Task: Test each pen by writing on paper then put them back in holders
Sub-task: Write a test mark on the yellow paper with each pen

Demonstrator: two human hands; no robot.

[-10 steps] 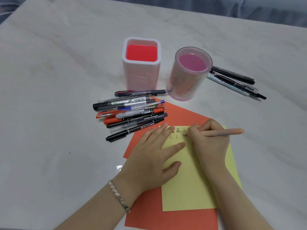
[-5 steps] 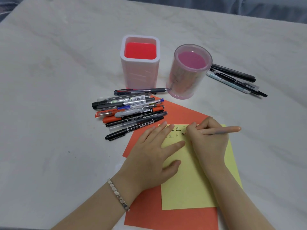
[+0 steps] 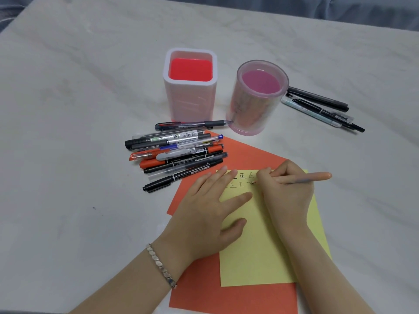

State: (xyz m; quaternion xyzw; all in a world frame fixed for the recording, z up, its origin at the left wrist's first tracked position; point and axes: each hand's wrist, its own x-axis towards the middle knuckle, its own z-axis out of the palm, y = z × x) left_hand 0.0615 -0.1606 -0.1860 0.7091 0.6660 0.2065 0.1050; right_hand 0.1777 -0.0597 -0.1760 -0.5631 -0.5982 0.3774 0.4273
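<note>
Your right hand (image 3: 286, 189) holds the orange pen (image 3: 303, 178), its tip on the yellow paper (image 3: 267, 245). Your left hand (image 3: 204, 214) lies flat and open on it.

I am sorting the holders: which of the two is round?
The translucent pink holder on the right: circular rim, while the white holder beside it is square.

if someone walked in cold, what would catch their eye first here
First, the right hand writing with a peach pen near the top of the yellow paper, which the left hand presses flat over an orange sheet. Next, the heap of pens on the table beyond the left hand, and behind it the square holder and round pink holder, both with no pens in them.
</note>
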